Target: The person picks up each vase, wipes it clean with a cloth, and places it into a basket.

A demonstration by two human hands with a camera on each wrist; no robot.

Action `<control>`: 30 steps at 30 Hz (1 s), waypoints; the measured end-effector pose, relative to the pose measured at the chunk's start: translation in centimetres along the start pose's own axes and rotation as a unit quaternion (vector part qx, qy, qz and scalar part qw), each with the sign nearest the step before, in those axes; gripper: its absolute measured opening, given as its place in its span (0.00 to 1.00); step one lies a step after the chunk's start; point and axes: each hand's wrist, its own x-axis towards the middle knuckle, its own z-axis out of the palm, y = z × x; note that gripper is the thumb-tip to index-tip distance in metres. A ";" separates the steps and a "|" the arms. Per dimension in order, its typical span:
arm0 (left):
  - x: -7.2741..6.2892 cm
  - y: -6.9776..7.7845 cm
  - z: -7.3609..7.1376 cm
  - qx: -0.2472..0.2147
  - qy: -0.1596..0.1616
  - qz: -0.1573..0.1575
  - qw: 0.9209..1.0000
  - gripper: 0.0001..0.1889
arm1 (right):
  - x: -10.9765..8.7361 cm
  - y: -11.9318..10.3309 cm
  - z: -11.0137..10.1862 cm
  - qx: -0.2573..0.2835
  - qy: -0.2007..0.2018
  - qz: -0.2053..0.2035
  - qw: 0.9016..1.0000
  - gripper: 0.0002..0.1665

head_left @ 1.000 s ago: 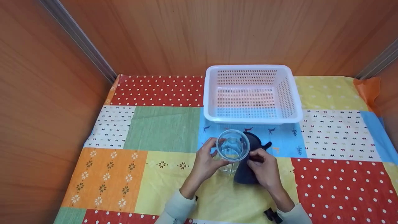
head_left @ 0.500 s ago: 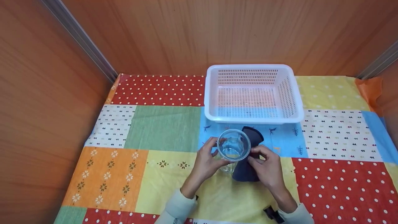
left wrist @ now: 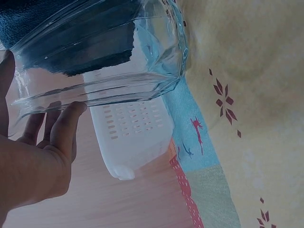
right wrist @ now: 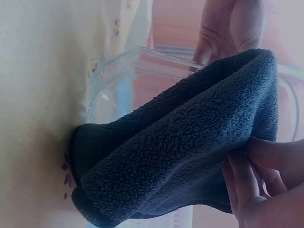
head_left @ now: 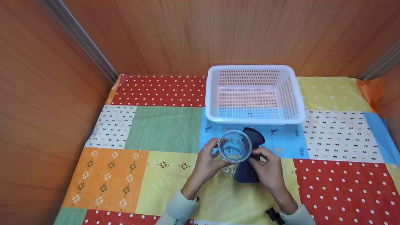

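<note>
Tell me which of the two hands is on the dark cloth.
The right hand: it pinches the dark cloth, whereas the left hand grips the clear glass container instead.

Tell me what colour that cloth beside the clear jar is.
The cloth is dark greyish blue, best seen in the right wrist view.

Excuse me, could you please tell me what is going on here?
Someone's left hand holds a clear glass by its side, while the right hand pinches a dark cloth. The cloth hangs along the side of the glass nearer the right hand; whether it presses against the glass is hard to tell. Just beyond them, a white basket stands on the patchwork tablecloth.
</note>
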 end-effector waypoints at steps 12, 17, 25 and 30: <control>-0.1 -0.1 -0.1 -0.006 -0.001 0.000 1.000 0.31 | -0.1 0.8 0.2 -0.006 -0.014 0.028 0.999 0.13; -0.2 -0.1 -0.1 -0.001 0.002 0.007 1.000 0.31 | -0.2 1.7 0.2 -0.022 -0.019 0.034 0.999 0.13; -0.1 -0.1 -0.1 0.002 0.002 0.000 1.000 0.32 | -0.2 3.2 0.4 -0.042 -0.026 0.047 0.998 0.11; -0.1 0.0 -0.1 0.001 0.002 -0.007 1.000 0.33 | -0.1 4.1 0.4 -0.054 -0.028 0.046 0.997 0.13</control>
